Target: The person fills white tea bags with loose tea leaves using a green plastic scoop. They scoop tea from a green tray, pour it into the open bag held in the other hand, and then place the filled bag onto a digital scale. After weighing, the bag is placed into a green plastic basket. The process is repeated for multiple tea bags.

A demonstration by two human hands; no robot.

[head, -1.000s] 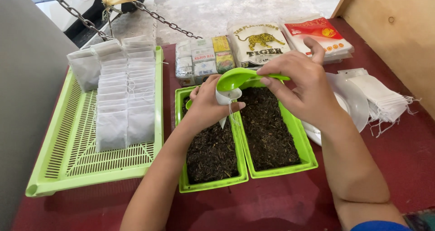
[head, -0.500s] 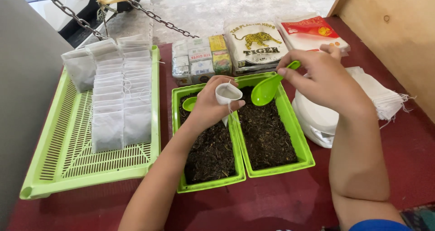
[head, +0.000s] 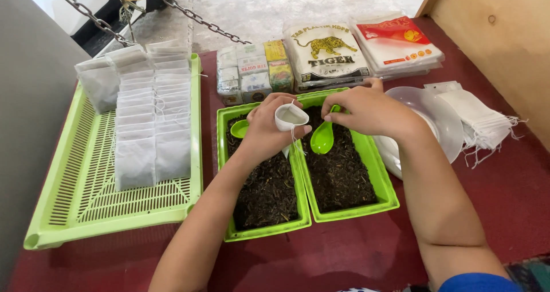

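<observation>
Here the small white open-mouthed filter bag [head: 291,118] sits pinched in the left hand [head: 267,129], fingers curled around it, its string dangling beneath, above the rim shared by two trays. Just right of it the right hand [head: 368,110] is closed on the handle of a bright green plastic spoon [head: 323,136], whose bowl points down over the dark loose tea [head: 338,172] in the right-hand green plastic tray [head: 382,180]. The two hands are near each other but apart. Under the left hand lies a matching green tray [head: 264,232] of the same tea, with a second green spoon [head: 239,129] resting in it just left of that hand. Well to the left of the left hand stands a large green slotted basket tray [head: 86,206] holding rows of filled white bags [head: 152,120]. Beyond both hands are small boxes [head: 252,73] and flat printed packets [head: 327,54]. Right of the right hand sit a white round plate [head: 441,120] and a stack of empty white bags with strings [head: 478,117], all on the dark red table [head: 515,206]
</observation>
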